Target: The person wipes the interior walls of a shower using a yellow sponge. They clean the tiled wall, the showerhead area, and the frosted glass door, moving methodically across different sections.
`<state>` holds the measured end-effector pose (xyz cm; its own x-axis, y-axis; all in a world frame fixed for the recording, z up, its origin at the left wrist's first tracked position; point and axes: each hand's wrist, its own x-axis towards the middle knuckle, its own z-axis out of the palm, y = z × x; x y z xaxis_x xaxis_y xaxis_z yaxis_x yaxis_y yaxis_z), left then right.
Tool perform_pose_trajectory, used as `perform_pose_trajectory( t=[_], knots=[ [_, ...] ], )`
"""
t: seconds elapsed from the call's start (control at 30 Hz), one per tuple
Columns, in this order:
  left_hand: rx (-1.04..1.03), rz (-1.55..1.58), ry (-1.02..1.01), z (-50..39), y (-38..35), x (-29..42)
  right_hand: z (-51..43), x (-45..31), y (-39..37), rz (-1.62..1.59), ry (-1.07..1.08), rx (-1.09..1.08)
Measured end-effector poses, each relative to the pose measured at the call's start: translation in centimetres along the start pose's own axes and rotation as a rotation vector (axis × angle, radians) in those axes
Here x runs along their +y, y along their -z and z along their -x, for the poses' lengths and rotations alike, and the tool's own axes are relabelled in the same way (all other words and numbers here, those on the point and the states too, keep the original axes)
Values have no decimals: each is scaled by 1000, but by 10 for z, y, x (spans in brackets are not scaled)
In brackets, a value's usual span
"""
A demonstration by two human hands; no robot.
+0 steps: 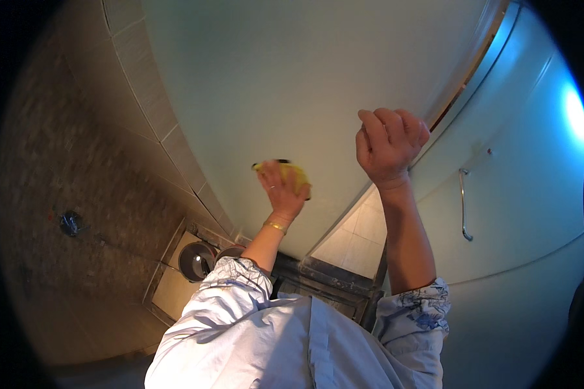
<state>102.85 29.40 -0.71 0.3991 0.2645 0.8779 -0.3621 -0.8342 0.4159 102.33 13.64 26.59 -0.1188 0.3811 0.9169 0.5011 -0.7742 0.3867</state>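
My left hand [283, 194] is spread over a yellow cleaning pad or cloth [299, 176] with dark edges, which lies flat against a frosted glass panel [253, 102]. A ring and a gold-coloured bracelet [276, 226] are on this hand and wrist. Higher up and to the right, my right hand [392, 143] has its fingers curled in at the edge of the same panel. Its fingertips and palm are hidden, so whether it grips that edge is unclear.
Curved frosted glass with a metal bar handle [463, 204] stands on the right. Lower left, a dark bucket [196, 261] sits on the floor, with another round container [231, 252] beside it. Wall tiles [141, 97] flank the panel. A dark track [338, 272] runs below.
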Motion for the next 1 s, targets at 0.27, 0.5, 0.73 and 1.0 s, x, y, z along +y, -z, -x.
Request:
perform_pose_trajectory(
  t=[0.27,0.5,0.73,1.0],
  knots=[
    [38,327,999,42,-26,60,1,3,4,47,-7,-26],
    [-71,142,327,78,-30,106,1,2,9,45,16,-53],
    [-204,80,-10,18,3,71,2,1,12,69,16,-61],
    [148,7,89,-70,20,-8,1,-1,12,65,12,-53]
  ],
)
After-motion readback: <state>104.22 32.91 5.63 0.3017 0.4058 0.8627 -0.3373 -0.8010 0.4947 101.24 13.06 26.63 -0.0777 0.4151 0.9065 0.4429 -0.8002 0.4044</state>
